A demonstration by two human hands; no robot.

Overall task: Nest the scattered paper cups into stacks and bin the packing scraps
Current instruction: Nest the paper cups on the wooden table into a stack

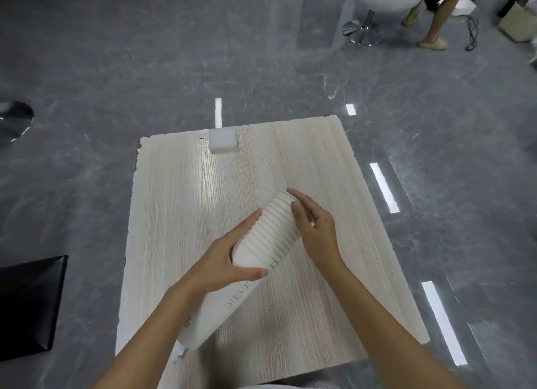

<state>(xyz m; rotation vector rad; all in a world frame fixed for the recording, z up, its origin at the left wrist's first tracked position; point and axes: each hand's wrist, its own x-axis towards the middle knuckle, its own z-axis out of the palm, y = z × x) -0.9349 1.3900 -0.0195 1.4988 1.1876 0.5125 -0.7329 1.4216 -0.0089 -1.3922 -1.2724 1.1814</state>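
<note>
Left hand (220, 260) and right hand (316, 229) curl fingers round the cup stack (267, 231); foam scrap (222, 140) at far edge of table (319, 170)

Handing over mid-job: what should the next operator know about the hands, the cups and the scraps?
Left hand: grips the cup stack round its middle.
Right hand: holds the stack's far end.
The stack is held tilted over the table.
Done: every cup in view is nested; no loose ones show.
Left: set the stack down, then bin the white foam square on the table's far edge. The black bin stands on the floor to the left.
</note>
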